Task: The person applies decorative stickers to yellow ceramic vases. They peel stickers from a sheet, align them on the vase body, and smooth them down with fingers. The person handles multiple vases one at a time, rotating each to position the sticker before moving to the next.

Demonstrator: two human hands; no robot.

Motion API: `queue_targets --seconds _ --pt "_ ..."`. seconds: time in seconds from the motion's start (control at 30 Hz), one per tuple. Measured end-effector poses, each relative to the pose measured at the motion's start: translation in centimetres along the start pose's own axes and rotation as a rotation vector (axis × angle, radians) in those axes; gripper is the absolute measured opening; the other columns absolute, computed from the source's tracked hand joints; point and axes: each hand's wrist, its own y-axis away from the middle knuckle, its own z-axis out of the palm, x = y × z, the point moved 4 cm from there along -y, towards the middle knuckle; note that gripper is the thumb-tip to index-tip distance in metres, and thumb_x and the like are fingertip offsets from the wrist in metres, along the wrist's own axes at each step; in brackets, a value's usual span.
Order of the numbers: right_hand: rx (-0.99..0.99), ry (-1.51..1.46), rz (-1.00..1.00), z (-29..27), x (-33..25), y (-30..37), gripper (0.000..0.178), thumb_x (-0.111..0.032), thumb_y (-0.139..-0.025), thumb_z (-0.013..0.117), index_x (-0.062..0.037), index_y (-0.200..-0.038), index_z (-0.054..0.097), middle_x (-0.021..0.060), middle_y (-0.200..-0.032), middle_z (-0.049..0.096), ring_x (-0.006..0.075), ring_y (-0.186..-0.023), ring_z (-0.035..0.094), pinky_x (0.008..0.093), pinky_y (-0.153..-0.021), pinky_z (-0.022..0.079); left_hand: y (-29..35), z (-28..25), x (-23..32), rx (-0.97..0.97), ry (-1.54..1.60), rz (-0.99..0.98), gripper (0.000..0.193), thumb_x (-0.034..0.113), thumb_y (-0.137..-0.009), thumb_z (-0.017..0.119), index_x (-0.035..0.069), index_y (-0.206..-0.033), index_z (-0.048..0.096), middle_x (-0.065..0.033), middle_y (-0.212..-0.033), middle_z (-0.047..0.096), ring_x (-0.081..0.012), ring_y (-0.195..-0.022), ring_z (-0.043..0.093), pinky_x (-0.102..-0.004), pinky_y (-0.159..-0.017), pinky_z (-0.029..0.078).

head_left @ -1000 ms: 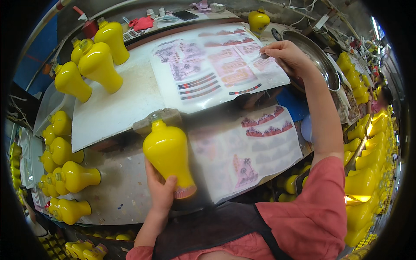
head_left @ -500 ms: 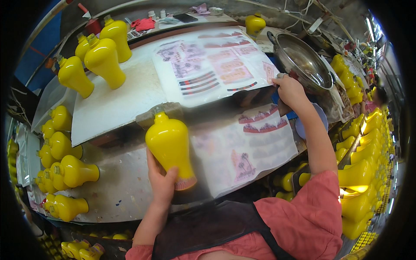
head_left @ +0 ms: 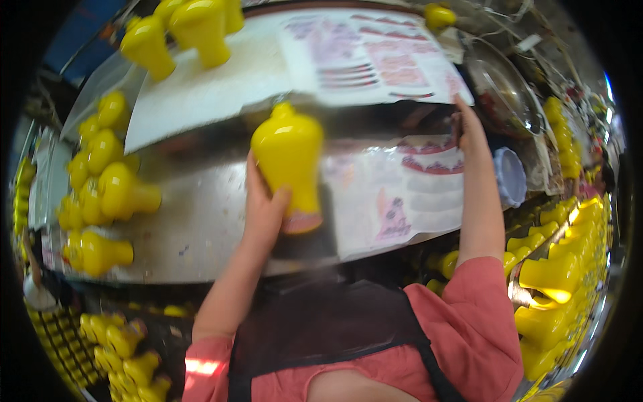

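A glossy yellow vase [head_left: 288, 151] with a narrow neck stands before me, tilted slightly, a pinkish patterned band around its foot. My left hand [head_left: 265, 209] is closed around its lower part, thumb across the front. Behind its neck lies a greyish block or cloth, mostly hidden. Over at the right end of the raised board, my right hand [head_left: 470, 127] is closed beside a small dark brown piece; blur hides what exactly it grips. Wet printed decal sheets lie on the raised white board [head_left: 194, 94] and on the lower tabletop [head_left: 201, 234].
A wide metal basin [head_left: 502, 87] sits beyond my right hand, with a pale blue tub [head_left: 509, 177] nearer. Yellow vases [head_left: 124, 191] line the left edge; others [head_left: 201, 30] stand on the board. Many more vases [head_left: 546, 278] fill racks at right.
My view has shifted, so the table appears higher. My right hand has drawn down from the decal sheet's corner by the basin. The left hand still holds the vase.
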Motion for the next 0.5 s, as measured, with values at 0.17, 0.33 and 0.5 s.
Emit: queue_targets --seconds 0.17,0.33,0.5 --pt "0.016 0.221 0.089 -2.1 -1.5 -0.7 0.025 -0.028 -0.082 0.088 -0.0087 -0.087 0.073 0.0021 -0.071 0.068 0.0117 -0.057 0.061 0.0239 -0.048 0.042 -0.4 -0.3 0.3 -0.064 0.217 -0.109 0.067 0.037 -0.110 0.041 0.008 -0.164 0.015 -0.0141 -0.158 0.038 -0.0270 -0.146 0.039 -0.0386 -0.119 0.033" --pt "0.118 0.633 -0.303 -1.8 -6.8 1.9 0.016 -0.016 -0.087 0.077 -0.0005 -0.091 0.078 0.0059 -0.077 0.073 0.0160 -0.067 0.068 0.0302 -0.065 0.053 -0.1 -0.1 1.5 -0.125 0.263 -0.084 0.068 0.034 -0.108 0.044 0.008 -0.164 0.015 -0.0141 -0.157 0.039 -0.0261 -0.143 0.044 -0.0383 -0.119 0.036" --pt "-0.197 1.411 -0.917 8.8 -11.1 12.6 0.023 -0.022 -0.089 0.069 -0.0020 -0.098 0.076 0.0152 -0.075 0.070 0.0237 -0.072 0.071 0.0335 -0.073 0.054 -0.1 0.0 2.0 -0.137 0.216 -0.049 0.078 0.018 -0.098 0.060 0.007 -0.163 0.018 -0.0146 -0.154 0.043 -0.0267 -0.141 0.047 -0.0387 -0.116 0.040"
